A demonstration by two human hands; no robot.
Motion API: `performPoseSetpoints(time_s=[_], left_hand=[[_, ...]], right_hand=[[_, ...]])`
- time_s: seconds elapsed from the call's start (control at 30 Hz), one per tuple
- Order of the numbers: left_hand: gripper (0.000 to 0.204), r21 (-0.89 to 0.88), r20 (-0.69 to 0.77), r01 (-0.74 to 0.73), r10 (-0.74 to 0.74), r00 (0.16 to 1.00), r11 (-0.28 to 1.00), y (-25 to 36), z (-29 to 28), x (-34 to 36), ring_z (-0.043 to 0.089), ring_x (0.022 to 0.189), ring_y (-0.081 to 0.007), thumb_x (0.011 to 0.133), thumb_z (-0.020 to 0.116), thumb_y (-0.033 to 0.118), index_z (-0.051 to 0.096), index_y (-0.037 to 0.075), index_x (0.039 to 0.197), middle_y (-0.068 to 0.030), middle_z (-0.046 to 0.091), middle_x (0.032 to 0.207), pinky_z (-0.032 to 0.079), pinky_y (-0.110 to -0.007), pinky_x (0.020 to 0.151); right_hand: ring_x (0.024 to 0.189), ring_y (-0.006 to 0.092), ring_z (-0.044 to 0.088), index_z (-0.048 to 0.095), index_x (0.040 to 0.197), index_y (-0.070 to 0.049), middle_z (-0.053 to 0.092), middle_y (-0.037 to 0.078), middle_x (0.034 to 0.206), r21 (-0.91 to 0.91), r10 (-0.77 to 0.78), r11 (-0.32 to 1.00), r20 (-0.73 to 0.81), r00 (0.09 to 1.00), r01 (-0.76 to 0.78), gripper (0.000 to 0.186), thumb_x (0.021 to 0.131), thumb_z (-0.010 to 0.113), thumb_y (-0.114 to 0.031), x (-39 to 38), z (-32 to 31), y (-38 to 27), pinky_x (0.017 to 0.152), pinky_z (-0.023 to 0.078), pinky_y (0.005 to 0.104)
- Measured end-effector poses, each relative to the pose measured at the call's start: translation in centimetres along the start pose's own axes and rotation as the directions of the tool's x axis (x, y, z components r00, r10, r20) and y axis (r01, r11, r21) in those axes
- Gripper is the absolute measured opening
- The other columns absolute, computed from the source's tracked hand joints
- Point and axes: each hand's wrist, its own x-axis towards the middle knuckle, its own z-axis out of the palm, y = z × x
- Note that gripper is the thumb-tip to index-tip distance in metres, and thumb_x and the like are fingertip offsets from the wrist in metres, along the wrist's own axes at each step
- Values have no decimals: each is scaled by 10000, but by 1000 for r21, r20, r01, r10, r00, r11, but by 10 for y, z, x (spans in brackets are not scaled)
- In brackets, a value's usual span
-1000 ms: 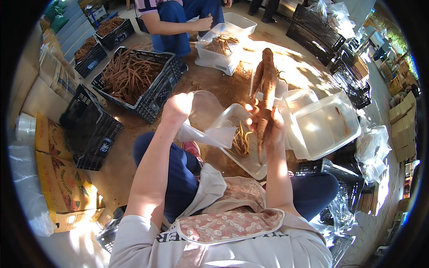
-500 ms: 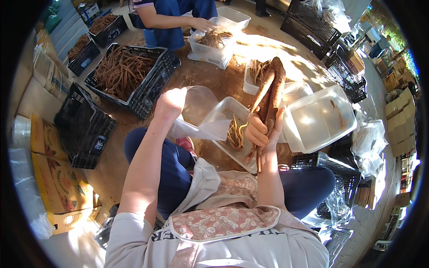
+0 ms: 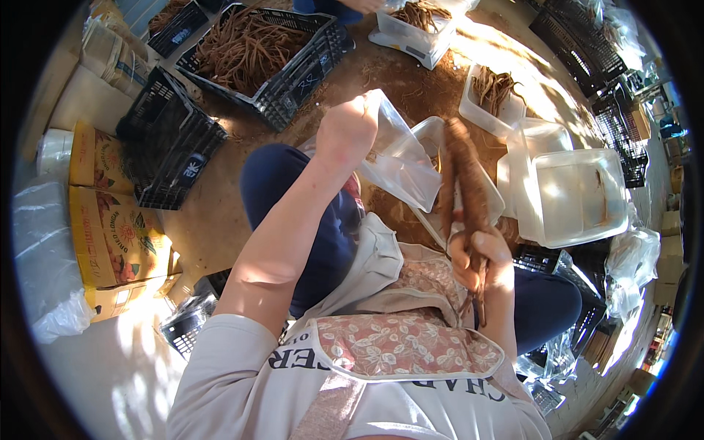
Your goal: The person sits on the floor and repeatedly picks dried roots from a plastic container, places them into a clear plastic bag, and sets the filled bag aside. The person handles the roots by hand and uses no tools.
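Note:
My left hand (image 3: 350, 130) is closed around the top of a clear plastic bag (image 3: 400, 165), which hangs toward the right. In my closed right hand (image 3: 482, 258) is a bundle of long brown dried roots (image 3: 469, 176), standing nearly upright and smeared by motion. Their thick ends point away from me and thin tails hang below the fist. The roots are just right of the bag, apart from it as far as I can tell. Behind both, a translucent plastic tub (image 3: 496, 199) is partly hidden, so its contents hardly show.
A black crate (image 3: 282, 103) heaped with dried roots stands far left, with another black crate (image 3: 165, 143) nearer. Translucent tubs (image 3: 623, 209) are stacked at right. A smaller tub (image 3: 477, 117) holds roots. Yellow cartons (image 3: 110, 238) line the left. A co-worker's hand (image 3: 363, 4) shows at the top.
The view has shifted, with the scene sliding down-left out of its former place. My right hand has drawn the roots nearer my body. The bag in my left hand now hangs closer to them.

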Motion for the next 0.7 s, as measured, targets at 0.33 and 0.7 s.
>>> performPoseSetpoints(time_s=[0.33, 0.7], left_hand=[[327, 182, 237, -107, 62, 970, 977, 45, 25, -80, 599, 653, -377, 918, 406, 331, 586, 131, 1103, -198, 600, 668, 480, -439, 584], [379, 71, 415, -346, 287, 863, 936, 51, 50, -144, 563, 437, -265, 890, 503, 323, 513, 124, 1213, -97, 564, 518, 446, -367, 401]], right_hand=[[368, 82, 394, 507, 878, -83, 529, 53, 667, -57, 421, 895, -223, 879, -443, 270, 873, 516, -353, 29, -19, 18, 307, 285, 217], [432, 129, 483, 584, 826, -63, 553, 46, 615, -293, 7, 938, -515, 857, -183, 323, 891, 498, -367, 100, -91, 103, 364, 353, 242]])
